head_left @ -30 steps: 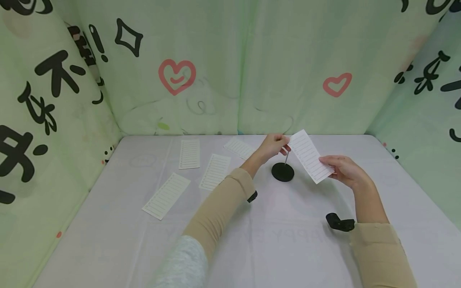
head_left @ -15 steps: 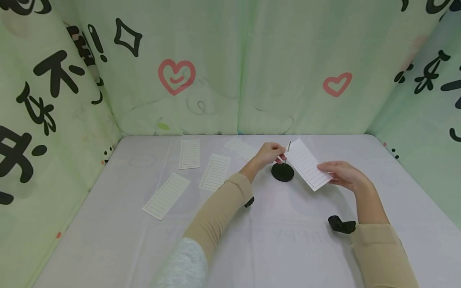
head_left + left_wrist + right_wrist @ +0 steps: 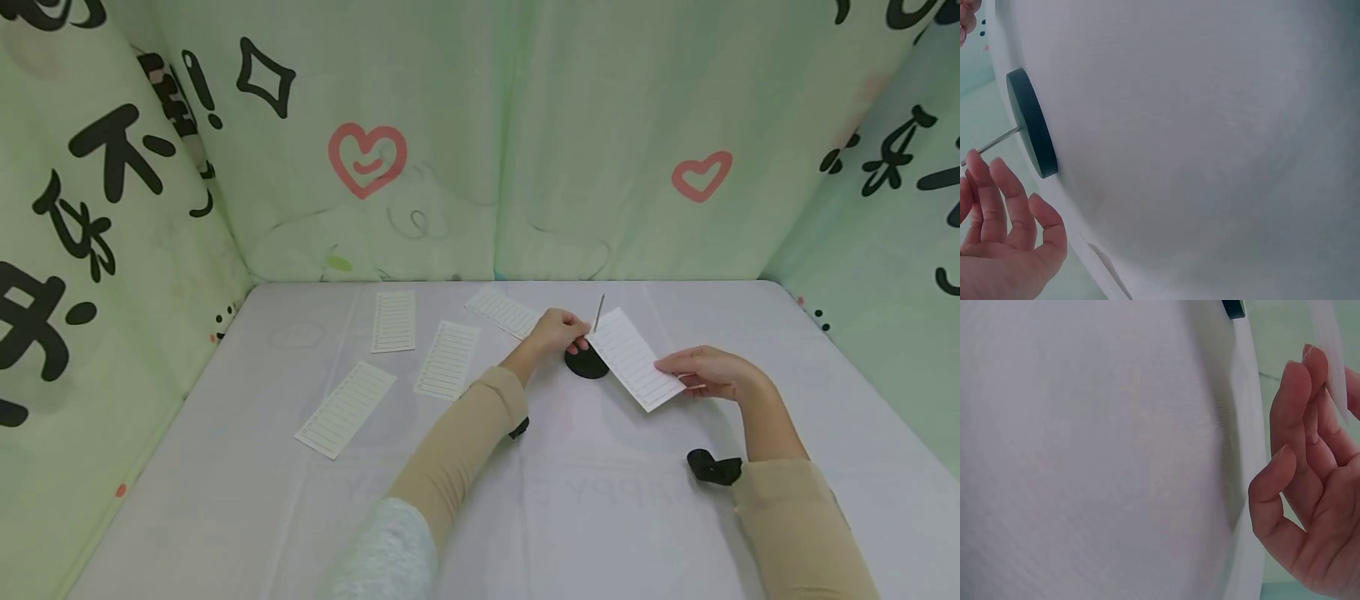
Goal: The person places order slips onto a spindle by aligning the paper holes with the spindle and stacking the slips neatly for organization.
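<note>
A white lined paper slip [image 3: 633, 358] is held tilted between both hands beside a bill spike with a round black base [image 3: 587, 363]. The thin metal spike [image 3: 598, 313] rises past the slip's upper left corner. My left hand [image 3: 557, 332] pinches that corner, right at the spike; in the left wrist view the left hand [image 3: 1010, 231] is close to the rod and the slip does not show. My right hand [image 3: 708, 372] pinches the slip's lower right edge; the right wrist view shows the slip [image 3: 1333, 362] between thumb and fingers of the right hand [image 3: 1316, 475].
Several more lined slips lie at the left: one at the back [image 3: 393, 322], one near the middle [image 3: 447, 360], one nearer the front [image 3: 346, 409] and one partly behind the left hand [image 3: 501, 312]. Green printed curtains [image 3: 510, 167] enclose the white table [image 3: 600, 517].
Both hands have brought the slip down and slightly left. More of the spike now stands out above the left hand and the slip's corner. The other slips have stayed put.
</note>
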Available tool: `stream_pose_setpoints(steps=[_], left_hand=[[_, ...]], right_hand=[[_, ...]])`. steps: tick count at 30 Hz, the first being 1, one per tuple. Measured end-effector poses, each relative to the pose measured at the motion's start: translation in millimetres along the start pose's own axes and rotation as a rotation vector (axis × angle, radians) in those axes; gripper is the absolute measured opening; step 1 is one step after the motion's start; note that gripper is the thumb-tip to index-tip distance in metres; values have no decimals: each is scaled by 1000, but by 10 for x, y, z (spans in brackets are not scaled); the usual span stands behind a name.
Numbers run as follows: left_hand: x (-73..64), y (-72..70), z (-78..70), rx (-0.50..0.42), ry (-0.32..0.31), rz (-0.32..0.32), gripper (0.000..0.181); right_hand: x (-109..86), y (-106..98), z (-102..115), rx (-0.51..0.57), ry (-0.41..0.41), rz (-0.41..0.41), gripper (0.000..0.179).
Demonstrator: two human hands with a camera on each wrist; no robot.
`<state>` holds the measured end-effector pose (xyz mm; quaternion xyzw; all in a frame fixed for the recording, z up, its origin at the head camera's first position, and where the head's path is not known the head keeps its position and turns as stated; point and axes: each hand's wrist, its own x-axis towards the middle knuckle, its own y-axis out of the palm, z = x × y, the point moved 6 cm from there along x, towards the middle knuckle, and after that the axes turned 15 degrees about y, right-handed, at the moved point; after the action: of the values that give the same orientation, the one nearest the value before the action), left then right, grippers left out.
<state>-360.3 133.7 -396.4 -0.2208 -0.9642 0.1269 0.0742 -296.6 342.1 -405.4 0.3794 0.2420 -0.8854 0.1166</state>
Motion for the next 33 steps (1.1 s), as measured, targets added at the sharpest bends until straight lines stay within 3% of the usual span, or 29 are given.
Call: stream_pose_setpoints(steps=[8, 26, 33], left_hand=[[-16, 31, 93, 69, -33, -17, 19], [11, 77, 210, 199, -150, 14, 15], [-7, 71, 209, 236, -144, 21, 17]], right_hand=[[57, -2, -62, -39, 34, 25, 35], [129, 16, -115, -185, 63, -41, 39], [125, 37, -118, -198, 63, -46, 39]])
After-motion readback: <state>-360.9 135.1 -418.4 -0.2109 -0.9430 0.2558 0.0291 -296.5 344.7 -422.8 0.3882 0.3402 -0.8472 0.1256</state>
